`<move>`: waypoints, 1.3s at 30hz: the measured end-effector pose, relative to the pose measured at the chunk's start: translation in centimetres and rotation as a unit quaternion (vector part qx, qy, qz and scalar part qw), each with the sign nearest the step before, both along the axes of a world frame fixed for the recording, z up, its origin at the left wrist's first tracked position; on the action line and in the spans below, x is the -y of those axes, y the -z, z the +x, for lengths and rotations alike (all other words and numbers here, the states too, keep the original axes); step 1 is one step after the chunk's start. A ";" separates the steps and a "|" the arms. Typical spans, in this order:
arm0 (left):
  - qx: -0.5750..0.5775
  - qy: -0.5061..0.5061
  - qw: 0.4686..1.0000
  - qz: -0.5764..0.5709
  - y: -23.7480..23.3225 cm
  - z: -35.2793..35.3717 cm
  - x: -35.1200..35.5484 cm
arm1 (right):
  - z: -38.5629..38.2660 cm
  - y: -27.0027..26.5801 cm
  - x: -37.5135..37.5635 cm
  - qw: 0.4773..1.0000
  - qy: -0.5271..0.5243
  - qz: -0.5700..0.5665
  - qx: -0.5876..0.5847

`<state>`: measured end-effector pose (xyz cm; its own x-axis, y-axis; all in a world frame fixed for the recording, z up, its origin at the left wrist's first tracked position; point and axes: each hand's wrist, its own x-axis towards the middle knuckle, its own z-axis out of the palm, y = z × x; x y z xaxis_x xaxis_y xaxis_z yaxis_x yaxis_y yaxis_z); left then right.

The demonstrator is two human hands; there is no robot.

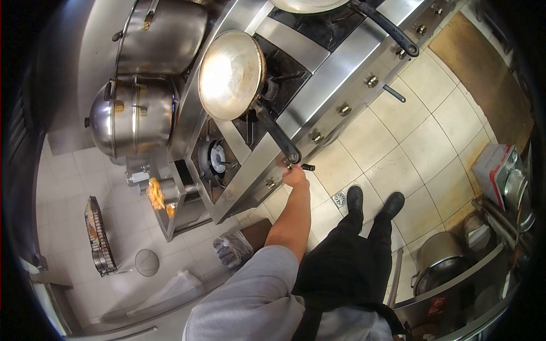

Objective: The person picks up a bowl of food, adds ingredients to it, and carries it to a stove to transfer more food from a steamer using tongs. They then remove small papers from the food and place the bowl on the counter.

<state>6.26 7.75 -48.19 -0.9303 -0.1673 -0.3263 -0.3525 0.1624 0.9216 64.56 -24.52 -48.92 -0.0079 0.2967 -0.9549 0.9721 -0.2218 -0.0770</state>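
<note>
- Closest in, the left hand (294,176) reaches out from a grey sleeve (250,284) to the front of the stove (330,82). Its fingers are bunched just below the end of the pan handle (278,136), near a small black lever (307,167); whether they grip anything I cannot tell. The right hand is out of view.
- Just beyond, the pan (227,77) rests over a burner, left of the middle, its handle jutting past the near edge towards the hand. A knock from wrist or sleeve could swing or tip it, since that handle overhangs. Its metal may be hot, though no flame can be made out beneath it.
- Left of the pan, an uncovered burner (218,156) could scorch a stray arm, if lit.
- Along the stove's steel front runs a row of knobs (343,109); a brush of the arm might turn one by mistake.
- Farther along, at the top edge, a second pan (310,3) also points its handle outwards, where a passing hip could catch it.
- Underfoot, pale tiles (401,142) hold a small drain (339,199) beside the shoes (354,200); damp would make them slippery.
- Around the room: a lined bin (233,247) near left, large pots (133,116) far left, a metal pot (443,256) near right, a brown mat (483,74) far right.
</note>
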 end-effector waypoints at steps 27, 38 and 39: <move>0.093 0.375 0.897 -0.215 -0.2 -0.2 7.4 | 1.2 -0.2 -3.6 0.998 -0.034 0.037 -0.023; 0.023 0.618 0.635 -0.462 -17.5 -0.7 28.9 | -3.2 -7.4 -20.1 0.972 -0.121 0.128 -0.156; 0.031 0.582 0.669 -0.462 -19.1 -1.0 30.2 | -4.2 -8.5 -21.9 0.968 -0.130 0.136 -0.166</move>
<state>5.27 -22.48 -29.11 -0.5963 0.5009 -0.6273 0.4751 0.8501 0.2272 60.37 -2.65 -40.45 -0.4089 0.4838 -0.7738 0.9041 0.0994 -0.4156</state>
